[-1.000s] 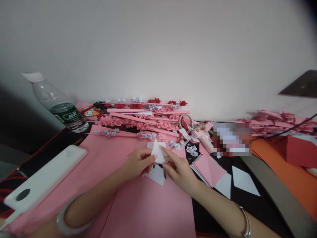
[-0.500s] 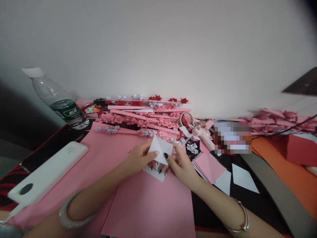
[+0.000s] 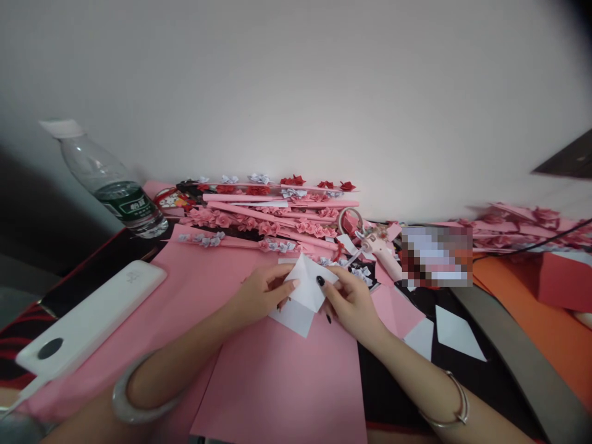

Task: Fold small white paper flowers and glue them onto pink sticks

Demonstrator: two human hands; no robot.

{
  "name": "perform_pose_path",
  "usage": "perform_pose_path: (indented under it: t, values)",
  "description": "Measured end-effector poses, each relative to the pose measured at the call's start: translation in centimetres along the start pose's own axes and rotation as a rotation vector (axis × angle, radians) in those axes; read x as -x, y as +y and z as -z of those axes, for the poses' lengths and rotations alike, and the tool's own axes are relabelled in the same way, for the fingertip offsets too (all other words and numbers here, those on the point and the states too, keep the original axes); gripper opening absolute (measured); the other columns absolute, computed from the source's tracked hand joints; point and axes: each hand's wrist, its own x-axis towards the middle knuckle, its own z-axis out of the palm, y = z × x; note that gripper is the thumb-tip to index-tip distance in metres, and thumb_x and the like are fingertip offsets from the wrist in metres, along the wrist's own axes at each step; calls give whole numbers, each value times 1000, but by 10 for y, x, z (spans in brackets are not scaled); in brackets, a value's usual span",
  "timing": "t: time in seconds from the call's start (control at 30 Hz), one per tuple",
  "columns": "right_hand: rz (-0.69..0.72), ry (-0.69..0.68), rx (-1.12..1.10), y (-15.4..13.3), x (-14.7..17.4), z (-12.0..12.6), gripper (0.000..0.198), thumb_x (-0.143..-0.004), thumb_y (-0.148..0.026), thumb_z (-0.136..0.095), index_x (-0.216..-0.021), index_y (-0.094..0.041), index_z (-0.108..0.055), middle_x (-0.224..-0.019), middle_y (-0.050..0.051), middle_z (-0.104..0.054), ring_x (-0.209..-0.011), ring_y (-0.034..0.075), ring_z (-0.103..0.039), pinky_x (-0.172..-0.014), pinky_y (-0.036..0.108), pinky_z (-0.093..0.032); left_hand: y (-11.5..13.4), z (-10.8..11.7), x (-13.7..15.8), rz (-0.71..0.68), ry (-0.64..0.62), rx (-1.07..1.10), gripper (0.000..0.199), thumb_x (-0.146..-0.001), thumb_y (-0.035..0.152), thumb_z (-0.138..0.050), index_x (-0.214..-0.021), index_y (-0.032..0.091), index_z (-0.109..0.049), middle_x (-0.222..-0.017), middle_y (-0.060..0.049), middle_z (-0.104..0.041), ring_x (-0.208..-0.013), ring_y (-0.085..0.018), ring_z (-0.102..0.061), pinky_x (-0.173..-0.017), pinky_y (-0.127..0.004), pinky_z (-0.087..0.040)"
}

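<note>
A small creased square of white paper (image 3: 309,285) is held up between both hands. My left hand (image 3: 263,293) pinches its left edge, thumb on top and fingers behind. On the right side, my right hand (image 3: 349,302) grips the paper with the thumb on its face and the fingers underneath. Below it another white sheet (image 3: 295,319) lies flat on the large pink paper (image 3: 287,382). To the right of my right hand are a pink square (image 3: 400,311) with a diagonal crease and a white piece (image 3: 422,339) partly under it.
Stems with pink, red and white paper flowers (image 3: 268,228) line the wall. A pink glue gun (image 3: 382,253) and a tape roll (image 3: 350,222) lie before them. A water bottle (image 3: 124,197) and white power bank (image 3: 92,320) stand left; orange paper (image 3: 522,302) lies right.
The white paper has turned and shifted slightly right, its surface now bent along the creases. My right hand has moved a little right, and its fingers have drawn away from beneath the paper's lower tip.
</note>
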Motion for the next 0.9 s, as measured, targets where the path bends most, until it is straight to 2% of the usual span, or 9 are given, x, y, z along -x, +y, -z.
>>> perform_pose_path:
  t: [0.1, 0.23, 0.37, 0.5, 0.57, 0.67, 0.73, 0.8, 0.9]
  values:
    - [-65, -111, -211, 2, -6, 3, 31, -82, -36, -51, -105, -15, -54, -40, -6, -51, -29, 10, -47, -32, 19, -35, 0, 0, -2, 30, -67, 124, 33, -82, 32, -50, -110, 13, -53, -65, -1, -58, -57, -11, -56, -55, -22, -44]
    - [-188, -200, -485, 5, -12, 6, 37, -77, -32, -55, -110, -15, -51, -43, -3, -58, -31, 13, -52, -32, 20, -38, -1, 1, -3, 95, -104, 316, 44, -80, 31, -55, -119, 13, -48, -80, -7, -66, -68, -17, -64, -64, -27, -49]
    - [-252, -210, -603, 6, -13, 10, 25, -74, -22, -54, -98, -18, -56, -50, 0, -63, -39, 13, -59, -37, 20, -43, -5, 3, -3, 141, -40, 480, 32, -79, 26, -56, -109, 16, -58, -86, -7, -67, -70, -16, -65, -68, -29, -50]
    - [-248, -266, -669, 4, -12, 10, 17, -72, -22, -46, -80, -14, -59, -54, 4, -65, -48, 16, -63, -45, 24, -48, -11, 5, -3, 110, -70, 566, 23, -78, 25, -52, -93, 12, -65, -80, -8, -68, -75, -19, -65, -71, -31, -50]
    - [-241, -268, -686, 4, -12, 8, 18, -73, -28, -46, -77, -14, -57, -53, 5, -65, -50, 18, -64, -46, 26, -50, -11, 5, -4, 97, -49, 511, 25, -79, 29, -51, -88, 11, -67, -79, -8, -67, -77, -19, -63, -71, -30, -50]
    - [-235, -196, -581, 4, -12, 4, 17, -75, -31, -55, -78, -15, -54, -50, 2, -63, -44, 16, -63, -43, 23, -49, -8, 2, -4, 128, 23, 274, 21, -76, 29, -58, -84, 12, -67, -81, -6, -66, -77, -16, -61, -71, -27, -50]
    - [-218, -163, -477, 4, -11, 1, 22, -74, -29, -60, -89, -16, -51, -48, -2, -62, -40, 14, -61, -40, 21, -48, -6, 0, -4, 119, 51, 175, 23, -74, 27, -61, -94, 14, -64, -85, -5, -65, -75, -14, -60, -69, -25, -50]
    - [-192, -148, -403, 3, -11, 0, 32, -74, -28, -62, -100, -17, -47, -47, -4, -61, -38, 14, -60, -38, 20, -47, -6, 0, -5, 112, 65, 142, 35, -74, 25, -61, -108, 17, -57, -90, -5, -64, -75, -14, -60, -67, -25, -50]
    - [-176, -136, -322, 2, -10, -1, 25, -75, -28, -60, -93, -16, -47, -46, -4, -61, -37, 13, -59, -39, 20, -47, -7, 1, -6, 144, 60, 77, 38, -73, 26, -61, -109, 16, -56, -91, -6, -64, -71, -14, -60, -64, -25, -49]
